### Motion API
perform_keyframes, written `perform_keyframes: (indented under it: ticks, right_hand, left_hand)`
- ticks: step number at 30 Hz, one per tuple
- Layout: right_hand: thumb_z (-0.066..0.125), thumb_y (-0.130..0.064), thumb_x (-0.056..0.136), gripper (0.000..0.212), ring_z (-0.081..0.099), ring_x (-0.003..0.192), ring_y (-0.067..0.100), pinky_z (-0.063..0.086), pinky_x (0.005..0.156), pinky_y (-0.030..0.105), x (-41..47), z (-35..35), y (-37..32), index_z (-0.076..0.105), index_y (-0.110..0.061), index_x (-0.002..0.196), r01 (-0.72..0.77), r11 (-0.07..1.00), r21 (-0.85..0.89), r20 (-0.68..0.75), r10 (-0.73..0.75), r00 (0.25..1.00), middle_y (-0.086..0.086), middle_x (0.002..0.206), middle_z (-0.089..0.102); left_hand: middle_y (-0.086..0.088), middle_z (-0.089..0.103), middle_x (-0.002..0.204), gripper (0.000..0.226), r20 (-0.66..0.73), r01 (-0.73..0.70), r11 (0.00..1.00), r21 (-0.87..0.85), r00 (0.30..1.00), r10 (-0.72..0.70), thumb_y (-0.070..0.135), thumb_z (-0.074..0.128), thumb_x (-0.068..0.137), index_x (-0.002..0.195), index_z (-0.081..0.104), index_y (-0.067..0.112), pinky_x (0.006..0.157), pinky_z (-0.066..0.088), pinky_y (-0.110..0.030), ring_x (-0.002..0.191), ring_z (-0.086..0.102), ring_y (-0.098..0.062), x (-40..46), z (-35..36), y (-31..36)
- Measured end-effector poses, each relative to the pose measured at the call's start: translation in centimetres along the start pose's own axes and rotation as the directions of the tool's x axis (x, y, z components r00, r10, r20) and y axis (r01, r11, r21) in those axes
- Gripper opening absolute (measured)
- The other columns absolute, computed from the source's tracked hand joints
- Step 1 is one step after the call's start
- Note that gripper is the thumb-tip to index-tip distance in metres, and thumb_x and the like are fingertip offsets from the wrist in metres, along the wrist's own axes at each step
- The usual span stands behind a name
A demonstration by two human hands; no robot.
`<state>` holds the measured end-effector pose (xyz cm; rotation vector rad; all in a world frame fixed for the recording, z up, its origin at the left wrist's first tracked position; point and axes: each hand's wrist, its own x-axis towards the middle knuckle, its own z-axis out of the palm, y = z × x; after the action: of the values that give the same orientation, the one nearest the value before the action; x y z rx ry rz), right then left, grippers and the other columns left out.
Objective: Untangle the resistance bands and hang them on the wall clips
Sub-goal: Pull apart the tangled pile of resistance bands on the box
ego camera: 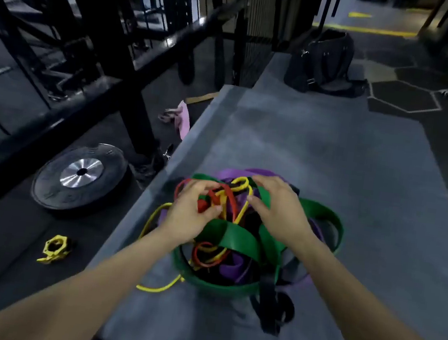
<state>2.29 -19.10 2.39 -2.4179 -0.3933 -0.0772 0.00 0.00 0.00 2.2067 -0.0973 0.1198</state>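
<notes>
We look down on a grey mat (331, 160) with a knot of resistance bands heaped near its near-left part. The pile holds a wide green band (237, 239), a purple band (229, 268), thin yellow band (156, 289), thin red band (201, 263) and a black strap (269, 305) trailing toward us.

Our left hand (189, 216) sits on the left top of the heap, fingers curled, pinching red and yellow strands between thumb and fingertips. Our right hand (280, 208) lies over the upper right of the heap, fingers bent and spread across the green band, thumb against its near edge beside a yellow strand; it looks to be gripping the green band, though we cannot see the fingertips well.

Part of the yellow band loops off the mat's left side of the pile and lies flat on the mat. No wall clips can be made out in the dim background.

Left of the mat, on the dark floor: a black weight plate (80, 177) with a shiny hub, a yellow collar clamp (54, 249), a pink cloth item (179, 119). A black rack frame (114, 43) rises behind them. A dark bag (323, 60) stands at the mat's far end.
</notes>
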Motion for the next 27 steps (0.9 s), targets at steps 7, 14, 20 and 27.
perform_keyframes:
  ticks: [7,14,20,27]
  right_hand:
    - [0.062,-0.025,0.088,0.036,0.052,0.116,0.026,0.037,0.100,0.032,-2.8,1.3,0.5,0.061,-0.010,0.121,0.041,0.998,-0.052,-0.108,-0.047,0.993,0.010,0.121,0.060]
    - [0.064,-0.027,0.086,0.031,0.056,0.109,0.024,0.036,0.091,0.024,-8.5,0.5,-2.7,0.066,-0.008,0.111,0.015,0.996,-0.090,-0.083,-0.023,0.996,0.010,0.114,0.063]
    - [0.063,-0.028,0.087,0.034,0.055,0.109,0.020,0.035,0.085,0.019,-13.0,0.0,-5.1,0.065,-0.010,0.115,0.061,0.987,-0.149,0.111,-0.044,0.993,0.008,0.116,0.062]
    - [0.073,-0.023,0.080,0.031,0.053,0.092,0.005,0.034,0.071,-0.001,-14.9,-1.5,-6.6,0.066,-0.012,0.109,0.108,0.993,-0.036,0.157,-0.101,0.982,-0.008,0.097,0.061]
  left_hand:
    - [0.002,0.046,0.109,0.033,-0.113,-0.090,0.992,0.086,0.989,0.099,0.010,0.071,0.079,0.110,0.059,0.014,0.089,0.036,-0.015,0.096,0.051,-0.011,-1.2,0.3,-0.6]
    - [-0.014,0.065,0.100,0.026,-0.156,0.112,0.991,0.073,0.983,-0.099,0.003,0.067,0.078,0.103,0.060,0.004,0.078,0.042,-0.025,0.095,0.061,-0.027,-7.0,-0.9,-1.9]
    - [-0.009,0.066,0.099,0.020,-0.076,0.286,0.925,-0.249,0.947,-0.313,0.011,0.066,0.083,0.103,0.063,0.010,0.085,0.049,-0.040,0.091,0.062,-0.026,-9.5,-1.8,-0.3]
    - [-0.007,0.065,0.082,0.013,-0.081,0.248,0.804,-0.541,0.936,-0.343,0.018,0.068,0.080,0.067,0.065,0.018,0.074,0.047,-0.035,0.079,0.057,-0.022,-10.3,-2.3,4.0]
